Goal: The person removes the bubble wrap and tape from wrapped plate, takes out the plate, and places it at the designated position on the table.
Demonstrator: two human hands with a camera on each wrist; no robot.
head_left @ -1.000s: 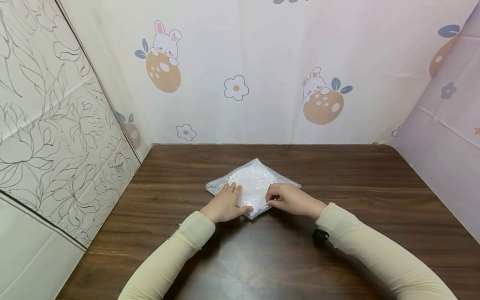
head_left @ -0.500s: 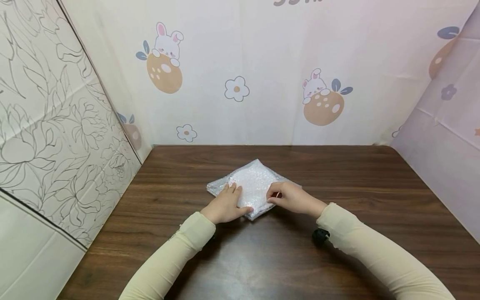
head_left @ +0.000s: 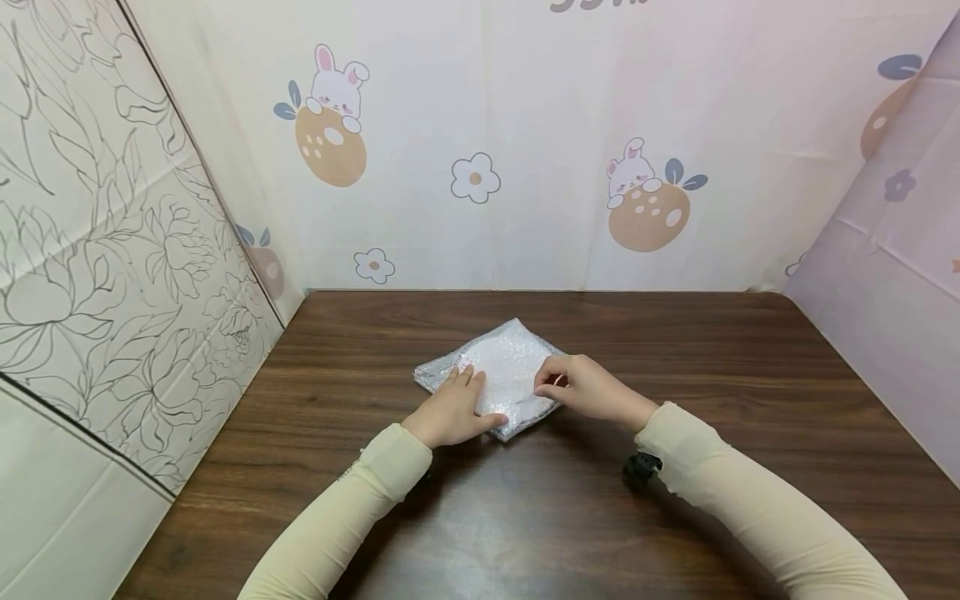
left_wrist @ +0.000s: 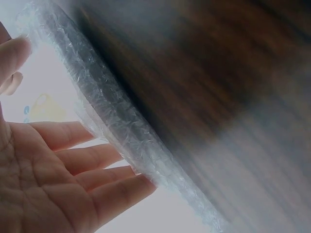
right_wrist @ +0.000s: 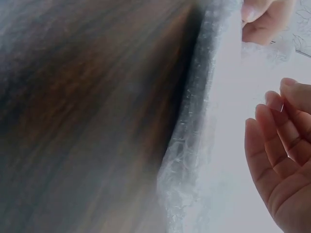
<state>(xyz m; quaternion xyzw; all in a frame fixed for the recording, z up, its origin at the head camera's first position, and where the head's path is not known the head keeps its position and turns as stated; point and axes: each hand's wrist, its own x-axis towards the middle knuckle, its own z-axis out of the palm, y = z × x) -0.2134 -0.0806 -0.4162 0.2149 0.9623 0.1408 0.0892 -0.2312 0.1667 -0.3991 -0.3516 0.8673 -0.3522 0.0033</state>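
All left fingers (head_left: pixel 474 386) spread on the bubble-wrapped package (head_left: pixel 512 360) while right fingers (head_left: pixel 552 367) curl in a near-pinch, any hold unclear.

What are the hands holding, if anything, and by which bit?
The left hand rests on the bubble-wrapped package without gripping it. The right hand makes a pinch; whether it holds anything can't be told.

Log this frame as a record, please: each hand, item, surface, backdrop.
left hand: rests on the package, fingers extended
right hand: at the package's right side, thumb and index fingertips close together; any pinch unclear
package: white, in clear bubble wrap, on the table
table: dark brown wood grain
backdrop: pale, printed with rabbits and flowers
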